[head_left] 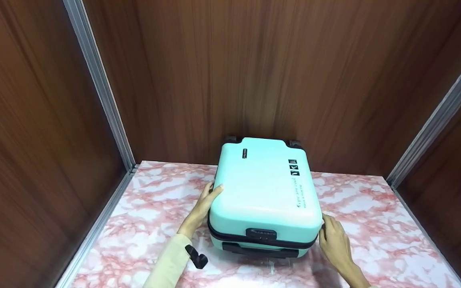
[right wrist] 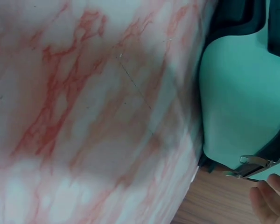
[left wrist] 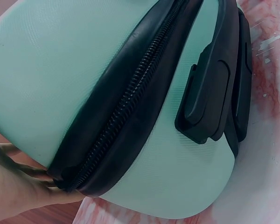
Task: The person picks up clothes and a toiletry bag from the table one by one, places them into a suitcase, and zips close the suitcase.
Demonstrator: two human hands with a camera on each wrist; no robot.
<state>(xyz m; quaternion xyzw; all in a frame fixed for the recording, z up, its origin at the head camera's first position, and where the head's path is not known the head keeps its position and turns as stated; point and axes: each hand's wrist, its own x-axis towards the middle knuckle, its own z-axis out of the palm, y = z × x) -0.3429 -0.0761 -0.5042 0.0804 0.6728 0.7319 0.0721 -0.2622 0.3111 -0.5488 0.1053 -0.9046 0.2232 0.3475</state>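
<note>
A mint-green hard-shell suitcase (head_left: 262, 184) lies flat, its wheels at the far end and a black carry handle (head_left: 260, 252) on the near side. My left hand (head_left: 201, 205) rests against its left side, thumb over the lid's edge and fingers extended along the shell. A black zipper (left wrist: 130, 93) runs round the suitcase, closed along the stretch seen in the left wrist view. At the right near corner, my right hand (head_left: 335, 242) has bent fingers at the seam and pinches a metal zipper pull (right wrist: 254, 162). Its thumb is mostly hidden.
The suitcase lies on a red-and-white marbled tabletop (head_left: 166, 192). Brown wood-grain panels (head_left: 214, 72) stand behind and on both sides, with metal strips (head_left: 98, 80) in the corners. A black strap (head_left: 195, 256) is on the left sleeve.
</note>
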